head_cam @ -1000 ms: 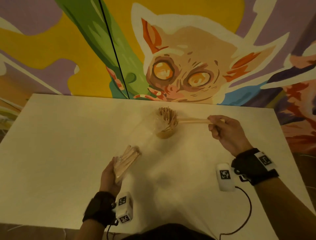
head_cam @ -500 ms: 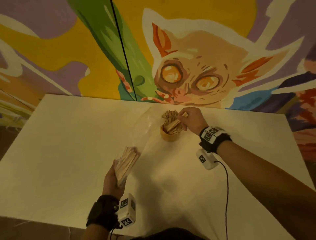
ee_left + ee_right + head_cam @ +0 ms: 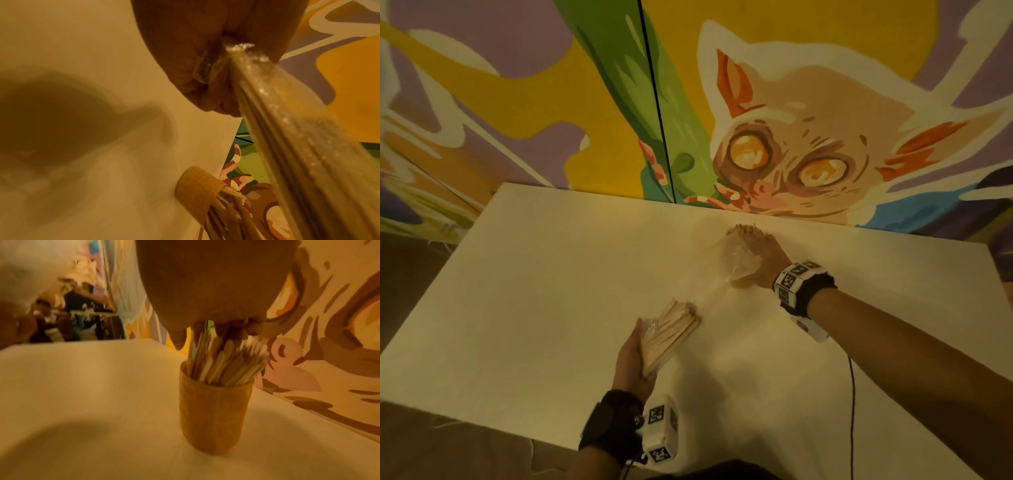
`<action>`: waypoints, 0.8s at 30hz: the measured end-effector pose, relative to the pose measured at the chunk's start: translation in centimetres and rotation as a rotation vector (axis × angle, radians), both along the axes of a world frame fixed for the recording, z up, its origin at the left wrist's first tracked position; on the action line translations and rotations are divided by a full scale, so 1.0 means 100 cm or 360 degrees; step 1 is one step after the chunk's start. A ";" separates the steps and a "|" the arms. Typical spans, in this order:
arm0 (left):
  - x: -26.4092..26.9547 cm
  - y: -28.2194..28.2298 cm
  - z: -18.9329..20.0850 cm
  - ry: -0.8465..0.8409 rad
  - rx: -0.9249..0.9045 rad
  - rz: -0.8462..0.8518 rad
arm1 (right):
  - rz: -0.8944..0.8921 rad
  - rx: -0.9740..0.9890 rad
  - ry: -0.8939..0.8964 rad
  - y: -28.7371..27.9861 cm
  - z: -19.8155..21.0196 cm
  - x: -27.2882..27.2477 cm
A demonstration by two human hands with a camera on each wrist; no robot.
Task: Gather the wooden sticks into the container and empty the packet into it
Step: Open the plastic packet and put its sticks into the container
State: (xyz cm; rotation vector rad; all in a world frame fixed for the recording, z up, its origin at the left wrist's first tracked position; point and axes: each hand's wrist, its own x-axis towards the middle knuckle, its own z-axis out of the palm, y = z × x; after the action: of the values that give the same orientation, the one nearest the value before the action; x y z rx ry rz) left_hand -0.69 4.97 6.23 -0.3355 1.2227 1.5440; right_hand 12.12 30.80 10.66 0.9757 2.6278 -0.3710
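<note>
A round wooden container stands upright near the table's far edge, full of wooden sticks. My right hand is on top of them, thumb on one side and fingers on the other, curled round the stick tops. From the head view my right hand hides most of the container; only the stick tips show. Nearer me, my left hand grips a clear plastic packet of sticks, tilted with its loose open end toward the container. The packet fills the left wrist view.
The white table stands against a painted mural wall. A black cable hangs from my right wrist across the table's near right part. The container stands close to the wall.
My right hand carried a few sticks from the right to the container, put them in, and now sits on the stick tops. My left hand still holds the packet in the same place.
</note>
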 end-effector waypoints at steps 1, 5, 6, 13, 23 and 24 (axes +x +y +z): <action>0.001 0.001 0.000 -0.0011 0.0007 -0.0001 | 0.0028 0.0108 0.0114 0.000 0.010 0.005; 0.001 0.006 -0.004 -0.0019 0.0024 -0.0020 | -0.0276 0.0118 0.1030 0.004 0.028 0.034; 0.001 0.008 -0.004 -0.0029 0.0042 -0.0036 | -0.0424 0.0007 0.1317 0.003 0.033 0.045; 0.002 0.024 -0.004 -0.0066 0.0176 -0.0143 | -0.0913 -0.1127 0.1665 -0.047 0.056 0.098; 0.008 0.019 -0.020 0.0131 0.0180 -0.0511 | -0.1008 -0.1215 0.1441 -0.072 0.054 0.095; 0.010 0.019 -0.018 0.0193 0.0205 -0.0610 | -0.1039 -0.1160 0.1480 -0.071 0.054 0.096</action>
State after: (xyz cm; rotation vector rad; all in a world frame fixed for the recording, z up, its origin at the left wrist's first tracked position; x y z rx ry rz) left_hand 0.34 6.86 4.42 0.0767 1.1933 1.3139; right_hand 21.70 23.72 16.03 1.5701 2.2997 -2.1836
